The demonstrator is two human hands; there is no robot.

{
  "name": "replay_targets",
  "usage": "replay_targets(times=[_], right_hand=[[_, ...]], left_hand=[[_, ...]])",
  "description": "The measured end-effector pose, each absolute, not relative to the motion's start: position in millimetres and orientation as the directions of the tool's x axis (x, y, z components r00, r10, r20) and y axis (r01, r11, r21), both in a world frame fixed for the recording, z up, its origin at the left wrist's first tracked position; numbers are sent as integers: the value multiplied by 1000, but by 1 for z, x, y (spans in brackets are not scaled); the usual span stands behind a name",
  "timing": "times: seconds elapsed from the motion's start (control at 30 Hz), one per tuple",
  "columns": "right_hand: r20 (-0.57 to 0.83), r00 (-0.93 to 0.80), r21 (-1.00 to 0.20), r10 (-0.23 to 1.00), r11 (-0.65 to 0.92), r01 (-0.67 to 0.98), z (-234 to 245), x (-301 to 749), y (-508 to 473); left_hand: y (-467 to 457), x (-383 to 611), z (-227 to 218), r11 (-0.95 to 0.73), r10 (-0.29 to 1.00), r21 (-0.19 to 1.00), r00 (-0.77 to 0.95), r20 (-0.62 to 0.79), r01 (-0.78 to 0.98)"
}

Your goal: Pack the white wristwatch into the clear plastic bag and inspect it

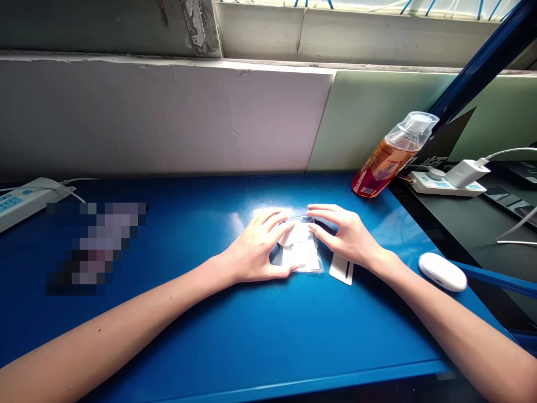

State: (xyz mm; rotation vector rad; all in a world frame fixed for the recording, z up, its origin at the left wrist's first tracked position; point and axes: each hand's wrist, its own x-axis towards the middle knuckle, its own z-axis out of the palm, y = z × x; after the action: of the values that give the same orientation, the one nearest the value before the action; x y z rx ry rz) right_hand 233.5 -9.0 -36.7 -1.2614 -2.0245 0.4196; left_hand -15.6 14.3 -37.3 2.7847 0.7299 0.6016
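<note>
A clear plastic packet (302, 253) with white contents lies flat on the blue table (235, 330), at its middle. My left hand (255, 249) rests on the packet's left side, fingers spread over its top edge and thumb at its lower edge. My right hand (344, 235) lies on the packet's right side, fingers stretched out flat across it. Both hands press on the packet without lifting it. A small white card (342, 270) with a dark slot lies just under my right wrist.
A bottle of orange liquid (388, 159) stands tilted at the back right. A white oval case (442, 271) lies near the table's right edge. White power strips sit at the far left (23, 201) and back right (444, 182), with a charger and cables. A blurred patch (94, 246) covers the left table.
</note>
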Motion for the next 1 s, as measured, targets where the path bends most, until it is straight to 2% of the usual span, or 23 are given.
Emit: replay_targets(times=[0.07,0.13,0.27,0.4,0.7,1.0], right_hand=[[439,-419,-445,795,597,667,-35,237,-9],[400,-526,-387,751,658,646,-33,240,-9],[244,-606,-382,757,649,658,-27,243,-11],[171,-606,-395,777,618,680,-24,244,-13],[134,-601,-405,788,597,693,-20,242,-14],[127,-617,-343,777,618,708,-18,244,-11]], left_hand=[[15,-16,-37,-863,500,281,796,343,420],[15,-16,-37,-866,496,272,794,352,421],[16,-16,-36,-865,500,255,782,373,431],[15,-17,-36,-844,533,291,758,375,450],[14,-16,-38,-826,560,311,747,359,470],[15,-16,-38,-831,556,267,750,358,488]])
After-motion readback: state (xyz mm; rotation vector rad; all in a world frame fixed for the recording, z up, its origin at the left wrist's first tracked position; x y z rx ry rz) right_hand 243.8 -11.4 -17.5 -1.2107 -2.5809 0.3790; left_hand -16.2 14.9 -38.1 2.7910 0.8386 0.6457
